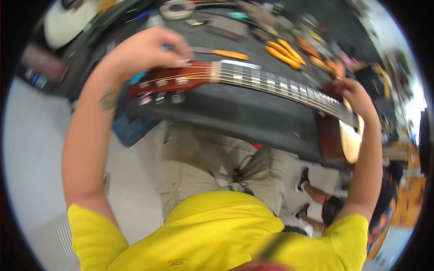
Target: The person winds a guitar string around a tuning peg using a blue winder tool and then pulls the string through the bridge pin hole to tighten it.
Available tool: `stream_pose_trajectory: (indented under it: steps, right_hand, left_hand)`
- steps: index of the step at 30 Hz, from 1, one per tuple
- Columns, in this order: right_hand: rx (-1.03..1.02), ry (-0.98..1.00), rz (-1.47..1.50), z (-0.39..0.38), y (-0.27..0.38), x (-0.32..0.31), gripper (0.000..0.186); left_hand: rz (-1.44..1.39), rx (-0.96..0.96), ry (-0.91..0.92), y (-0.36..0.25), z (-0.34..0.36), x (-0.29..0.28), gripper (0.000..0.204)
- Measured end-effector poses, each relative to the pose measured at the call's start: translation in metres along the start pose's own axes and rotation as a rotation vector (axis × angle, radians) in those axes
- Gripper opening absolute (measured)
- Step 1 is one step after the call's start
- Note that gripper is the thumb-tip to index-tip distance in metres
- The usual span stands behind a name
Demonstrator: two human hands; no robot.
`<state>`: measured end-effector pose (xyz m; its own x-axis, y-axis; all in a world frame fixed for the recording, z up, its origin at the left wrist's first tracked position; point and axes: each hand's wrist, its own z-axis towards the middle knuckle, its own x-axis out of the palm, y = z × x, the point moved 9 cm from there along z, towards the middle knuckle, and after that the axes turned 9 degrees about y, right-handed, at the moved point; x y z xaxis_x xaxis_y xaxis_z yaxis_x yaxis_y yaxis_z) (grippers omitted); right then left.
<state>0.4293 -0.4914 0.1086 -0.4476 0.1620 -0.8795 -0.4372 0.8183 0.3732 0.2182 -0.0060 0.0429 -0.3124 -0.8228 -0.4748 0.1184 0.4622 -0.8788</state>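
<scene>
An acoustic guitar lies across the dark bench, its reddish-brown headstock (194,77) to my left and its pale-topped body (351,142) to my right. My left hand (165,47) reaches over the headstock, fingers closed on a tuning peg (186,62) along its far edge. More metal tuning pegs (160,97) stick out on the near edge. The dark fretboard (280,86) with pale inlays stretches between my hands. Beside the strings, where the neck meets the body, is my right hand (355,92), its fingers curled together; blur hides what they hold, if anything.
Yellow-handled pliers (285,53) and a tool with an orange handle (230,54) lie just beyond the neck. Farther back are a grey-brown block (227,28) and a roll of tape (177,8). Another person's legs (314,194) show at the lower right.
</scene>
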Motion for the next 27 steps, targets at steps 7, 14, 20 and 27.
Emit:
stream_pose_trajectory:
  steps: [7, 14, 20, 27]
  right_hand:
    - [0.166, -0.295, -0.27, -0.083, -0.103, -0.039, 0.035]
    - [0.093, -0.154, -0.265, -0.06, -0.102, -0.037, 0.023]
    - [0.026, -0.159, -0.081, -0.049, -0.108, -0.031, 0.005]
    - [-0.463, -0.03, -0.119, -0.02, 0.191, 0.071, 0.04]
  left_hand:
    - [-0.066, -0.172, -0.12, 0.006, -0.009, 0.002, 0.019]
    - [0.146, -0.111, -0.161, 0.002, -0.019, -0.008, 0.019]
    - [0.112, -0.066, -0.133, -0.002, -0.009, 0.0, 0.022]
    - [0.074, -0.176, -0.178, 0.011, -0.02, -0.003, 0.019]
